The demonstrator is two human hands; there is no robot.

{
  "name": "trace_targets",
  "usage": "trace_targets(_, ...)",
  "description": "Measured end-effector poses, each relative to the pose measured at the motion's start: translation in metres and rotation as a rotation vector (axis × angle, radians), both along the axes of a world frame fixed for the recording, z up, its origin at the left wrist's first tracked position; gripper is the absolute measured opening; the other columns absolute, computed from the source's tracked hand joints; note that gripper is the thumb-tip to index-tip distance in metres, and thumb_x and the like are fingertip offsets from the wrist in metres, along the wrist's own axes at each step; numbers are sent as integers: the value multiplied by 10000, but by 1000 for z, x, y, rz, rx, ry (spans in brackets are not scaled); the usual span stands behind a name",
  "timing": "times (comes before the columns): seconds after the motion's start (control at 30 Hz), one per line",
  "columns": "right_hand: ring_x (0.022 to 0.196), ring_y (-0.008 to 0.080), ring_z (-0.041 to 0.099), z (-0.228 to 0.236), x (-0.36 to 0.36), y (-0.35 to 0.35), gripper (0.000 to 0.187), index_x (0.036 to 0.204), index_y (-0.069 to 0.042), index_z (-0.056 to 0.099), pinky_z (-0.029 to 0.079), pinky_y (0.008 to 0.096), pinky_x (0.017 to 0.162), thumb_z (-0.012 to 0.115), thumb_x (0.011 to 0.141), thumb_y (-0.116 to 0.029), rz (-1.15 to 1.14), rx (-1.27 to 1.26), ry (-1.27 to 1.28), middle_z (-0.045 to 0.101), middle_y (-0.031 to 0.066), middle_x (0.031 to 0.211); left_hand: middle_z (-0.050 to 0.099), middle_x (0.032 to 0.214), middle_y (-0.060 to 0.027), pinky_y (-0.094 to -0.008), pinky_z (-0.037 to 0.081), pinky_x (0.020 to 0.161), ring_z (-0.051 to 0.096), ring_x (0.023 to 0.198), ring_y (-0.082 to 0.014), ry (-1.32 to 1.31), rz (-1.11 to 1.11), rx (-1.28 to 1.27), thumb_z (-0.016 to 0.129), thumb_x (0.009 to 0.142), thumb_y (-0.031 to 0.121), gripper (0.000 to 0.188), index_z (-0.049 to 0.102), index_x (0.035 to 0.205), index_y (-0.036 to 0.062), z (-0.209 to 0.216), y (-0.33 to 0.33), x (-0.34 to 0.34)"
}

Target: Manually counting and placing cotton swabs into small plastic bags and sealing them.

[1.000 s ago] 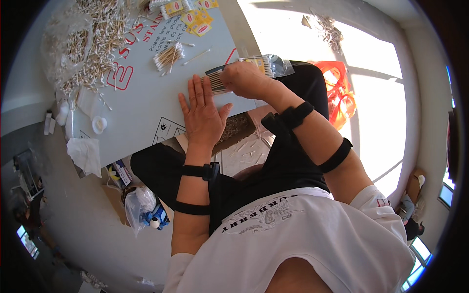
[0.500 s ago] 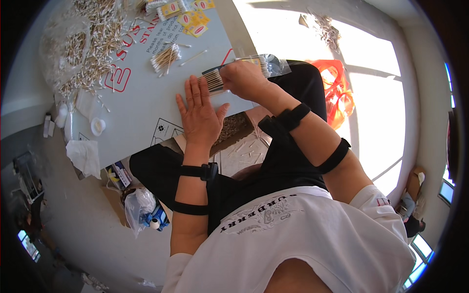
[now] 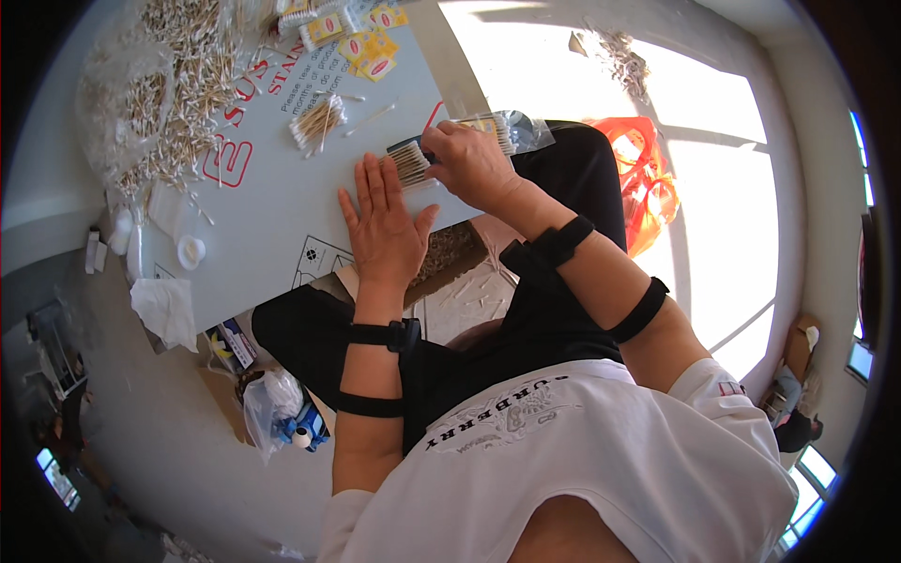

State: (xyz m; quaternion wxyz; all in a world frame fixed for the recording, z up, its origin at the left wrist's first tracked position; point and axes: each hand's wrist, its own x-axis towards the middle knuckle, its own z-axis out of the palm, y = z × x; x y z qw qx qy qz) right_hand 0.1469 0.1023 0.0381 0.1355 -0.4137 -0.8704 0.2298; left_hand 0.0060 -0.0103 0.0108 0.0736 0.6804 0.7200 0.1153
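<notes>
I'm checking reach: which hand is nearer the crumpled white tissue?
Left. The left hand is right of the tissue; the right hand is farther right, beyond the left one.

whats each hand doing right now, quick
Left hand: open, flat, fingertips at the cotton swabs.
Right hand: curled by the same swabs; whether its grip holds anything cannot be told.

White short-sleeved shirt (image 3: 638, 450) (dark front print (image 3: 497, 413)); black trousers (image 3: 300, 328); black straps (image 3: 371, 405), two per arm (image 3: 372, 371).
</notes>
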Motion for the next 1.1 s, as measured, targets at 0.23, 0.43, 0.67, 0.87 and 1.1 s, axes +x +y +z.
trace_targets(0.23,1108,258,503,-12,-10,-9,538,1196,-31,622,437,374,955,778,740,-268,148,275,-45,532,90,1193,151,1602,-187,-542,69,1184,106,1499,-305,-13,27,-75,548,932,484,850,168,1530,15,6,2,4)
trace_targets(0.43,1178,280,485,-8,2,-10,545,1277,-96,586,389,434,1009,751,778,-240,131,167,6,526,79,1273,157,1602,-190,-537,70,1187,119,1497,-314,2,24,-87,585,911,478,858,209,1523,8,5,3,3)
trace_targets(0.67,1459,279,239,-13,72,10,594,1479,-148,370,111,494,1196,532,955,-375,-177,271,-91,303,90,1559,151,1605,-187,-532,80,1189,130,1492,-326,12,2,-40,566,924,477,866,168,1536,11,0,2,1)
trace_targets(0.87,1485,242,177,-34,77,5,765,1536,-118,216,69,491,1208,427,955,-569,0,256,-175,221,75,1601,154,1600,-203,-534,98,1187,143,1485,-343,35,7,-36,557,923,497,876,172,1526,-8,2,11,11)
trace_targets(1.1,1484,260,182,-38,79,7,783,1533,-90,214,78,489,1205,409,956,-582,37,230,-102,215,106,1599,144,1599,-210,-534,104,1186,131,1486,-348,14,-5,-27,528,941,483,852,150,1529,-4,2,22,23)
